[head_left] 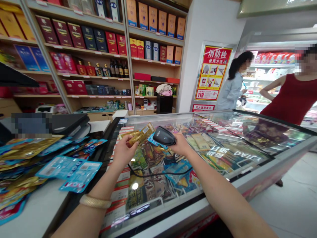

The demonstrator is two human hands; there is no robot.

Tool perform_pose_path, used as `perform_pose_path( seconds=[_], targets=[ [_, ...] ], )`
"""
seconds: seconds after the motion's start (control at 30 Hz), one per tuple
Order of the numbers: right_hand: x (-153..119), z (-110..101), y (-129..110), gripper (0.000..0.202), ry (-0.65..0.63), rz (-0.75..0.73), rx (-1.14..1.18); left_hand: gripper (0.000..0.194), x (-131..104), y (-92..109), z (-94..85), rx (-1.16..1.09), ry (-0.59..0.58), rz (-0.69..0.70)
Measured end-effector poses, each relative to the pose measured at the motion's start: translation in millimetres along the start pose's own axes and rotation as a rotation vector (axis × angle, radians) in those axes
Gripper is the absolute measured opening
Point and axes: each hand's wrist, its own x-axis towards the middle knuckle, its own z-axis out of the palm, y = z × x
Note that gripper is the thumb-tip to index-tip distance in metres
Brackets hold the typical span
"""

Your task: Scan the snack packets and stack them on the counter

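My left hand (125, 149) pinches a gold packet (143, 134) over the glass top of a freezer (173, 198), its barcode end toward the right. Facing that packet is a black barcode scanner (163, 136), gripped by my right hand (181, 144). The scanner's black cable (158, 174) loops across the glass below my hands. Part of a blue packet (156, 142) shows beneath the scanner. Piled on the counter (49, 205) at the left are several gold packets (32, 148) and blue packets (70, 168).
Colourful packages lie under the freezer glass. Black register equipment (66, 124) stands at the back left. Shelves (91, 49) of boxes and bottles line the wall. Beyond the freezer at the right are a person in red (292, 96) and a person in light blue (228, 89).
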Motion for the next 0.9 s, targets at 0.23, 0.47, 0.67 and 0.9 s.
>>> perform_pose_path(
  seconds=[0.23,0.47,0.67,0.9],
  targets=[
    [-4,1,4,0.024,0.038,-0.026,0.002,0.014,-2,22,-29.5,0.227,0.183,0.100],
    [-5,1,6,0.023,0.081,-0.062,-0.037,0.016,-24,7,-111.6,0.725,0.328,0.285],
    [-5,2,5,0.019,0.105,-0.062,-0.056,0.023,-41,-22,-151.7,0.988,0.201,0.413],
    [-4,3,12,0.024,0.099,-0.015,-0.085,0.037,-52,-31,-162.0,1.111,-0.033,0.308]
  ],
)
